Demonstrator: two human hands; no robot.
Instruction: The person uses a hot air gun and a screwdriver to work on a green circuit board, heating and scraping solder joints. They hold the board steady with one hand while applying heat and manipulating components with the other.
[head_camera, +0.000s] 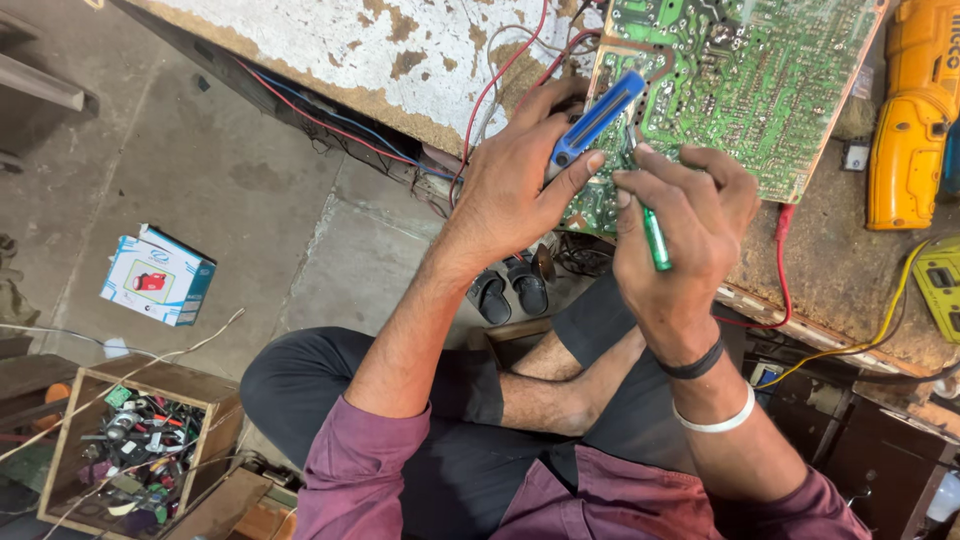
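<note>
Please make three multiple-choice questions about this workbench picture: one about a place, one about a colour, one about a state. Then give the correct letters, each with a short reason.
1. Where does the small blue and white box lie?
A. on the floor
B. on the bench
C. in the wooden crate

2. What colour is the tool in the left hand?
A. red
B. blue
C. black

3. How is the right hand?
A. open and flat
B. closed around a green tool
C. resting on the knee

Answers: 1 A, it lies on the concrete floor beside the wooden crate. 2 B, the blue tool reaches the green circuit board. 3 B, the fingers wrap the green tool.
</note>
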